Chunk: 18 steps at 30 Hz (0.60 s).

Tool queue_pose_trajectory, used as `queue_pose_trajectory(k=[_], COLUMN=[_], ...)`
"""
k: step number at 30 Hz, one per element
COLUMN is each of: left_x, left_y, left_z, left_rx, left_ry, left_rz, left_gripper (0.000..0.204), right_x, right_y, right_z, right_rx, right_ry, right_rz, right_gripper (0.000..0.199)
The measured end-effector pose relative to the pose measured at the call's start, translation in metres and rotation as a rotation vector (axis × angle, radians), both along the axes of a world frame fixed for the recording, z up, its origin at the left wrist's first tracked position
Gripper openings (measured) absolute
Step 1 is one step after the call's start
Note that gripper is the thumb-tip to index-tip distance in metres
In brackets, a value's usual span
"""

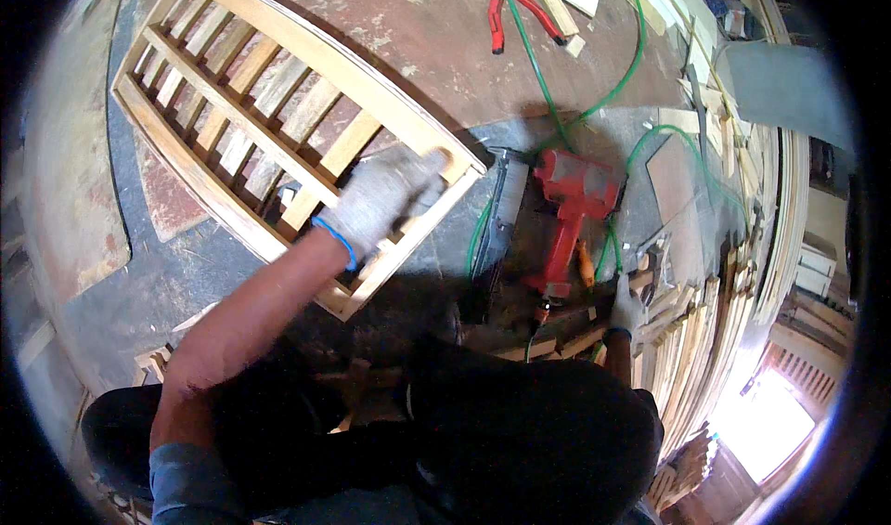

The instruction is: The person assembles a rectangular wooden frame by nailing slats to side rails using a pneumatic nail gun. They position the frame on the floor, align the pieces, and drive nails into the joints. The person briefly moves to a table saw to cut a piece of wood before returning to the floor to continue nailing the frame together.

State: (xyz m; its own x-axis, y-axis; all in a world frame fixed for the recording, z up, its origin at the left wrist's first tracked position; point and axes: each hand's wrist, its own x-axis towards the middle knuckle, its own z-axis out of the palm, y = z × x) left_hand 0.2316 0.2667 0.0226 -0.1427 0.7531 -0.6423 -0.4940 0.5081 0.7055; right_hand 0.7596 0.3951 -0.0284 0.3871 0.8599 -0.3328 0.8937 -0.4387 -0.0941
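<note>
A slatted wooden frame (269,144) lies tilted across the work surface at the left, with curved long rails and several cross slats. My left hand (390,191), in a pale work glove with a blue cuff, is closed on the frame near its right corner; the fingers' undersides are hidden. At the lower right, my right hand (628,310), also gloved, is beside wooden strips, its visible fingers apart. Between the hands lies a red pneumatic nail gun (568,214) with a dark magazine (501,211).
A green air hose (640,51) loops over the surface. Red-handled pliers (520,19) lie at the far side beside wood offcuts (561,0). An orange-handled tool (586,263) rests by the nail gun. Many long wooden strips (691,349) stack at the right.
</note>
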Motion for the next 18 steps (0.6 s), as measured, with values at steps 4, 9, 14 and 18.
queue_pose_trajectory(k=[4,9,14,18], left_x=[0.028,0.037,0.003,-0.007], left_y=[0.01,0.011,0.009,0.023], left_z=[-0.003,-0.005,-0.019,-0.034], left_rx=[-0.021,0.005,0.008,0.108], left_ry=[0.57,0.495,-0.073,-0.372], left_rz=[-0.051,-0.001,0.059,0.428], left_gripper=[0.062,0.06,0.045,0.037], right_x=[-0.002,0.021,0.049,0.035], right_y=[0.015,0.023,0.005,0.016], right_z=[-0.03,-0.04,-0.027,0.017], right_rx=[0.071,0.058,0.231,0.377], right_ry=[-0.119,-0.036,0.219,0.096], right_rz=[-0.136,-0.193,-0.125,0.24], right_gripper=[0.096,0.094,0.063,0.037])
